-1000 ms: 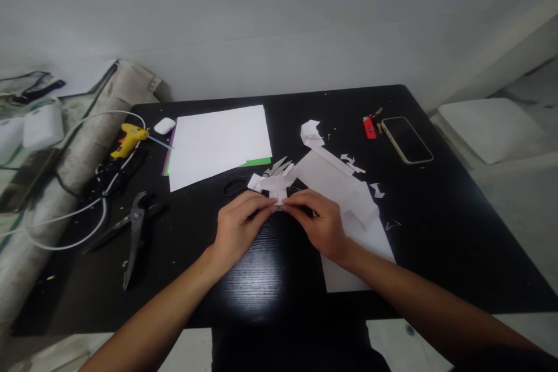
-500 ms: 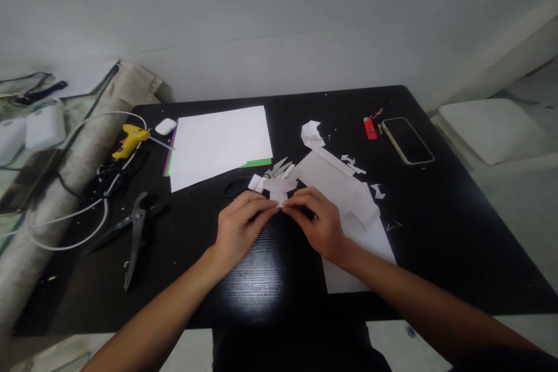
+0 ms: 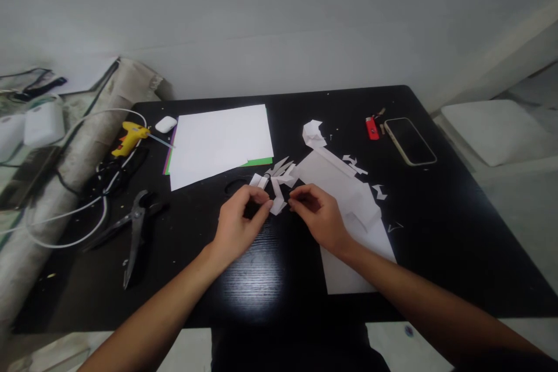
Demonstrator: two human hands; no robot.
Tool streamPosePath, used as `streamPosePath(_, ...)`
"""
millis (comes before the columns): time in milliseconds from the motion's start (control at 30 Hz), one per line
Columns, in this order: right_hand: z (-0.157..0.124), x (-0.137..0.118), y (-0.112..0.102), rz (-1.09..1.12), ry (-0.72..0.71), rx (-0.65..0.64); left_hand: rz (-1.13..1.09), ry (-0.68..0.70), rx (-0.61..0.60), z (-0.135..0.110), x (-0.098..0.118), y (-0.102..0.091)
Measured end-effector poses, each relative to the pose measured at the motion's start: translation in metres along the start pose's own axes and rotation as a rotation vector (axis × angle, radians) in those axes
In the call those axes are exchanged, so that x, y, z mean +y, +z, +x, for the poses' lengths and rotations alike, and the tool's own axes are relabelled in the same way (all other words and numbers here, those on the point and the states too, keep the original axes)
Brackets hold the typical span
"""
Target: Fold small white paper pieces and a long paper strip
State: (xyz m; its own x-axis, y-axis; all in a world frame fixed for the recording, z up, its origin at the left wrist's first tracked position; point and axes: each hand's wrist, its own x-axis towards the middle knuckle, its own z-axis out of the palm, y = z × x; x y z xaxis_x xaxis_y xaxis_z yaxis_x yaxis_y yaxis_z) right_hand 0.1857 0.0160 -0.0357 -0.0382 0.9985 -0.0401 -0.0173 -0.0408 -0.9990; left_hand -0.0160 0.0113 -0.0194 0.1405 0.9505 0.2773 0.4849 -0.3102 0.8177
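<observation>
A small folded strip of white paper (image 3: 278,206) is pinched at its left side between the thumb and fingers of my left hand (image 3: 241,222). Just to its right, my right hand (image 3: 320,215) has its thumb and fingertips drawn together, a little apart from the strip; nothing shows between them. Right behind the strip are scissors (image 3: 279,167) with spread blades, and one dark handle loop (image 3: 235,186) shows beyond my left hand. Small folded white pieces (image 3: 258,181) lie around the blades. A white paper sheet (image 3: 349,267) extends under my right forearm.
White paper (image 3: 222,139) covers coloured sheets at back left. A yellow glue gun (image 3: 131,138), white earbud case (image 3: 166,124) and pliers (image 3: 138,221) lie left. A crumpled paper piece (image 3: 313,133), red lighter (image 3: 372,128), phone (image 3: 410,141) and paper scraps (image 3: 379,192) lie right.
My right fingers have come off the folded paper and moved slightly right. The paper has tilted and now stays in my left fingers, its strip shape more visible.
</observation>
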Motion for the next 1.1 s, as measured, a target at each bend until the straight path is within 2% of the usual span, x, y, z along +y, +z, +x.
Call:
streamPosePath(167, 0.002, 0.007, -0.001, 0.023, -0.014, 0.002, 0.286, 0.199, -0.152, 0.002, 0.001, 0.000)
streamPosePath(300, 0.001, 0.008, 0.000, -0.009, -0.008, -0.017, 0.318, 0.242, -0.194, 0.002, -0.002, 0.004)
streamPosePath(367, 0.001, 0.007, 0.001, 0.001, -0.011, -0.022, 0.240, 0.203, -0.166, 0.002, -0.003, 0.003)
streamPosePath(567, 0.000, 0.004, 0.003, 0.107, -0.020, 0.027, -0.076, -0.032, -0.044, 0.001, 0.000, 0.001)
streamPosePath(733, -0.002, 0.000, 0.005, 0.247, 0.103, -0.112, -0.307, -0.119, -0.015, 0.001, 0.002, 0.007)
streamPosePath(800, -0.003, -0.002, 0.005, 0.242, 0.111, -0.122, -0.375, -0.149, -0.027, 0.000, 0.002, 0.009)
streamPosePath(933, -0.002, -0.007, 0.003, 0.167, 0.086, -0.027, -0.439, -0.197, -0.110, -0.003, 0.004, 0.010)
streamPosePath(1100, -0.003, -0.008, 0.001, 0.107, 0.050, -0.027, -0.378, -0.201, -0.157, -0.003, 0.006, 0.006)
